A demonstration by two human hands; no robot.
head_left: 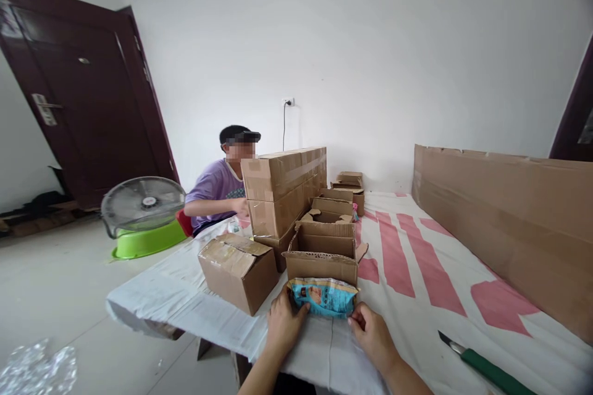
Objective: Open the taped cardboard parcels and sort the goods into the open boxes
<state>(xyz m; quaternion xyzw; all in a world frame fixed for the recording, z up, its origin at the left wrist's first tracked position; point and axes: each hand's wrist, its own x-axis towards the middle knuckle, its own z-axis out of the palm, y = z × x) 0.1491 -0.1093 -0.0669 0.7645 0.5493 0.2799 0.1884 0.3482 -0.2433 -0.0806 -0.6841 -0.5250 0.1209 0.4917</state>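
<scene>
My left hand [283, 324] and my right hand [372, 333] each grip one end of a blue printed packet [323, 297], fingers curled on its edges. The packet rests on the white and pink cloth [407, 284] at the near edge of the table. Right behind the packet stands an open cardboard box [322, 253] with its flaps up. A closed, taped box [238, 270] sits to the left of my left hand.
A stack of larger taped cartons [282, 194] and more open boxes [332, 205] stand further back. Another person in a purple shirt [214, 188] sits beyond them. A green-handled knife [486, 365] lies at right. A tall cardboard sheet [509, 216] lines the right side. A fan [142, 205] stands on the floor.
</scene>
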